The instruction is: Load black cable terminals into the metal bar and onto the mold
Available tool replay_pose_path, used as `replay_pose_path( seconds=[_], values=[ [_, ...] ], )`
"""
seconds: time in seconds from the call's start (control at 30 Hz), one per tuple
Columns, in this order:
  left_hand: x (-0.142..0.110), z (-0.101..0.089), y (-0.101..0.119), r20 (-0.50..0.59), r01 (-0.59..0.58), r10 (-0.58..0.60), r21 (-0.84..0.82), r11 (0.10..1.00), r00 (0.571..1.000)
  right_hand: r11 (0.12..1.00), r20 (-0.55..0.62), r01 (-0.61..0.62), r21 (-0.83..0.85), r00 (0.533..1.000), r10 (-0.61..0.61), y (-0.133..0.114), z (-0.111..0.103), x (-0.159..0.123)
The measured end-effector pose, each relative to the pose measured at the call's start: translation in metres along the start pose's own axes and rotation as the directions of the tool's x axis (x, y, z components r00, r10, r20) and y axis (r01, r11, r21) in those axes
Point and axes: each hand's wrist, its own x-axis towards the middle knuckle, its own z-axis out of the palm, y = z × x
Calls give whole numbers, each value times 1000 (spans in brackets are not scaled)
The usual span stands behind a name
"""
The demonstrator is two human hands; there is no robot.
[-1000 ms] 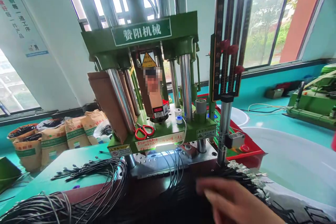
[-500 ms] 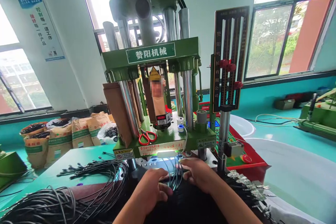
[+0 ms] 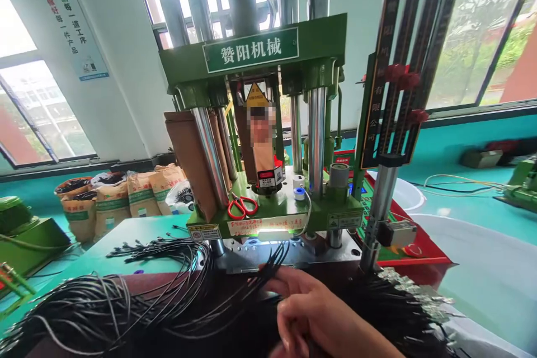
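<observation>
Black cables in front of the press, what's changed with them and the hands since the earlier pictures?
The black cables have swung left, now curving from the right hand toward the cable pile; blur hides whether it grips them. The left hand, beside them half a second ago, is out of view. The red-handled scissors still lie on the green press.

- Bright daylight glares through the windows (image 3: 42,103), washing them out.
- A lamp (image 3: 274,235) glows low on the press (image 3: 251,224).
- Motion blurs my right hand (image 3: 312,305).
- Black cables (image 3: 386,310) beside it sink into shadow.
- Edges look stretched.
</observation>
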Motion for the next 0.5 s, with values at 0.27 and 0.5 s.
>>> replay_pose_path(
  seconds=[0.27, 0.5],
  values=[
    [-11, -66, 16, -3, 10, -10, 670, 743, 1000, 380, -58, 96, -920, 925, -375, -11, -19, -3],
    [4, -75, 38, 93, 18, -103, 649, 760, 990, 161, -69, -30, -986, 968, -241, -10, -41, -8]
  ],
)
